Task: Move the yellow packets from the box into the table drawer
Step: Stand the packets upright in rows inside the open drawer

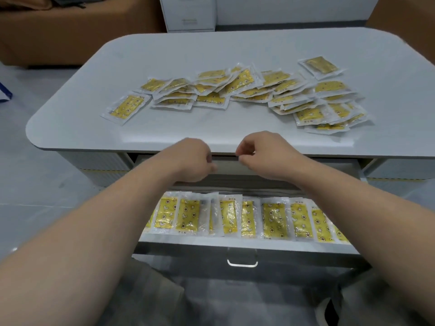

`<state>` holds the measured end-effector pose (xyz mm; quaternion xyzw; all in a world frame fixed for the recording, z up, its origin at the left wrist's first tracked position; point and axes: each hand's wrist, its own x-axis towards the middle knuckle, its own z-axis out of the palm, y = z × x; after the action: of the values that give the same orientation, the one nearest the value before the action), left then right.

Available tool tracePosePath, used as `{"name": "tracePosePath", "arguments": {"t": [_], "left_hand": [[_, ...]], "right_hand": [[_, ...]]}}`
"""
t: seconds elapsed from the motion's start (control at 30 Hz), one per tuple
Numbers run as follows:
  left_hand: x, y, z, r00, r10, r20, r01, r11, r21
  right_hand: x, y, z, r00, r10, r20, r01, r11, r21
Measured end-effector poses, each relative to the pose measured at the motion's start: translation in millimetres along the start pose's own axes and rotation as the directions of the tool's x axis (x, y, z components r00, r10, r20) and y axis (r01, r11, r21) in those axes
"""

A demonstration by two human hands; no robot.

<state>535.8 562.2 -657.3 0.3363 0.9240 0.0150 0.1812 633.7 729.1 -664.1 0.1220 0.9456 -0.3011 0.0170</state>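
Packets [235, 90] across white table [164, 55], tiled floor [35, 172] beneath; left grip [190, 158], right grip [263, 156] curled, empty.

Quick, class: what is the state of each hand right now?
Left hand: fingers curled; whether it holds anything cannot be told.
Right hand: fingers curled, thumb against fingertip; whether it holds anything cannot be told.

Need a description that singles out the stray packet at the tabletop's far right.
On the white rounded tabletop, follow the spread of yellow packets to its right end. Just beyond, toward the far edge, one clear-edged yellow packet lies alone. Its face looks plain gold, lacking the others' printed shapes.
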Motion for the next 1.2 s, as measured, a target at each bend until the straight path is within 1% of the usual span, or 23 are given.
{"name": "tracePosePath", "arguments": {"t": [0.03,0.1,0.17,0.23,0.3,0.4,0.53,0.7,0.93,1.07,1.2], "left_hand": [[-1.7,2.6,-4.3,0.996,0.006,-0.091,-0.011,0.999,-0.051],[-0.3,5.9,-8.8,0.969,-0.004,-0.247,-0.019,0.996,-0.089],[5.3,6.0,-10.3,0.945,-0.031,-0.324,0.000,0.996,-0.094],[13.9,4.9,-9.8,0.935,-0.058,-0.349,0.023,0.994,-0.102],[25.0,2.7,-7.0,0.931,-0.085,-0.356,0.057,0.995,-0.086],[44.2,-1.5,-2.3,0.935,-0.136,-0.328,0.135,0.990,-0.027],[66.9,-4.5,-2.1,0.945,-0.184,-0.272,0.190,0.982,-0.004],[82.2,-13.0,-2.0,0.919,-0.282,-0.276,0.282,0.959,-0.038],[91.4,-24.2,2.3,0.905,-0.331,-0.267,0.327,0.943,-0.058],[87.0,-16.7,-1.2,0.904,-0.335,-0.266,0.353,0.935,0.021],[71.5,5.0,-1.1,0.932,-0.266,-0.245,0.306,0.942,0.141]], "right_hand": [[3.3,2.1,-3.6,0.999,0.019,-0.025,-0.019,1.000,-0.008],[8.2,8.4,-9.7,0.995,0.056,-0.084,-0.060,0.997,-0.048],[11.7,18.1,-14.6,0.982,0.071,-0.174,-0.101,0.980,-0.173],[13.2,29.8,-19.8,0.964,0.086,-0.251,-0.174,0.920,-0.351],[13.8,41.0,-24.5,0.954,0.110,-0.279,-0.236,0.850,-0.470],[15.3,56.4,-29.2,0.951,0.149,-0.271,-0.277,0.802,-0.529],[21.5,70.3,-33.6,0.953,0.148,-0.263,-0.272,0.797,-0.539],[31.8,71.4,-37.6,0.949,0.130,-0.286,-0.271,0.801,-0.533],[39.6,68.9,-33.5,0.943,0.123,-0.310,-0.278,0.802,-0.529],[37.2,63.8,-30.2,0.948,0.103,-0.302,-0.256,0.811,-0.526],[25.7,52.4,-24.0,0.964,0.024,-0.265,-0.170,0.821,-0.545]]}}
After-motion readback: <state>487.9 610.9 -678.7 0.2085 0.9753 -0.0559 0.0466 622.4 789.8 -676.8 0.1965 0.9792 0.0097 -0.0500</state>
